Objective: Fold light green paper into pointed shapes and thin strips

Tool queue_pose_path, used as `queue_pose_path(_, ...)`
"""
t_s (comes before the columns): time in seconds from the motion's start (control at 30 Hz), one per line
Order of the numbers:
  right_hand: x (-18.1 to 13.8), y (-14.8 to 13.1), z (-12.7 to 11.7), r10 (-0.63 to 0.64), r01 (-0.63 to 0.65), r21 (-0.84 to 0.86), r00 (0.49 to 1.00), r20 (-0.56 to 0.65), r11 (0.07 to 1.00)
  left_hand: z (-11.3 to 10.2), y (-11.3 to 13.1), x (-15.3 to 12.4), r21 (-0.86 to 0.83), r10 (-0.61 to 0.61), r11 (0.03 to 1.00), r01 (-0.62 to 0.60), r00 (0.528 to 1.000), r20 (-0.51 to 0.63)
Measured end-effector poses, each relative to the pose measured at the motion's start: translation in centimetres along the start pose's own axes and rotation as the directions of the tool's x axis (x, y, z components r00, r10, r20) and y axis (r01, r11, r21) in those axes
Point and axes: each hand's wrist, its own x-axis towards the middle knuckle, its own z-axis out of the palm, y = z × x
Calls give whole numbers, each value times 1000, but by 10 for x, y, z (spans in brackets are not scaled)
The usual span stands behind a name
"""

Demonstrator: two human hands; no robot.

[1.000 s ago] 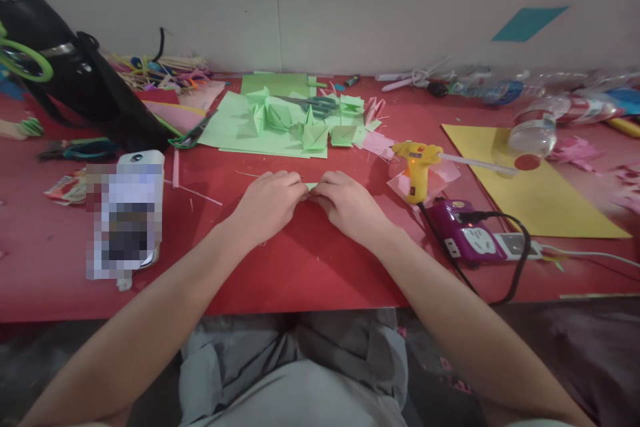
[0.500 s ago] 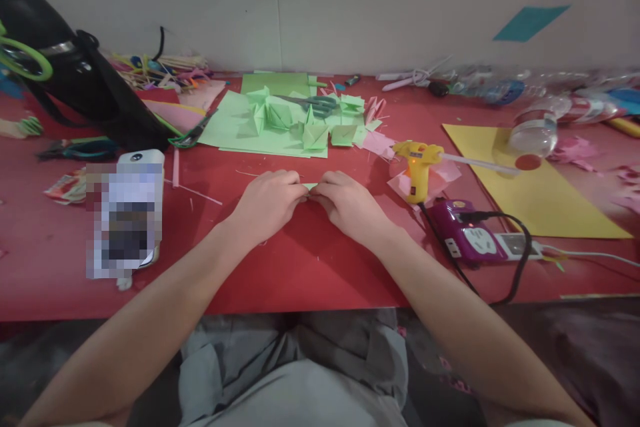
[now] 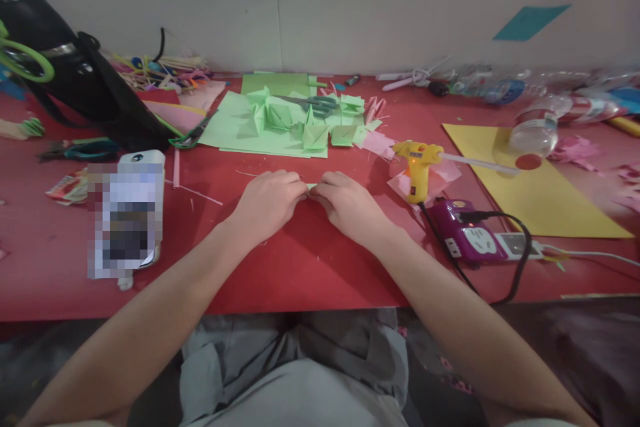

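Note:
Between my two hands, at the middle of the red table, is a small piece of light green paper (image 3: 311, 185), mostly covered by fingers. My left hand (image 3: 273, 199) pinches it from the left, fingers curled and thumb tucked in. From the right, my right hand (image 3: 347, 203) grips the same paper, its fingertips almost touching those of the left. Just beyond the hands, folded green paper pieces (image 3: 270, 113) and dark-handled scissors (image 3: 320, 104) lie on light green paper sheets (image 3: 225, 123).
On the right are a yellow glue gun (image 3: 418, 173), a purple power strip (image 3: 467, 233) with cables, a yellow sheet (image 3: 540, 193) and a plastic bottle (image 3: 534, 133). A phone (image 3: 133, 213) leans at the left, near pliers (image 3: 85, 149) and a black bag (image 3: 75, 73).

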Motion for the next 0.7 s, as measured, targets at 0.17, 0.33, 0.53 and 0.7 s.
queue_pose_path(0.17,0,1,0,-11,11,13,1000,-19,1000,2,0,0,45,5,999,-6,1000,15)
queue_pose_path(0.33,-1,3,1,-26,29,59,998,-55,998,3,-1,0,62,20,998,-20,1000,12)
queue_pose_path(0.53,-1,4,2,-14,16,49,999,-45,999,5,-2,-1,96,45,994,-43,999,-25)
queue_pose_path(0.7,-2,4,2,-8,9,28,999,-40,1000,5,-3,-1,100,54,994,-54,999,-1)
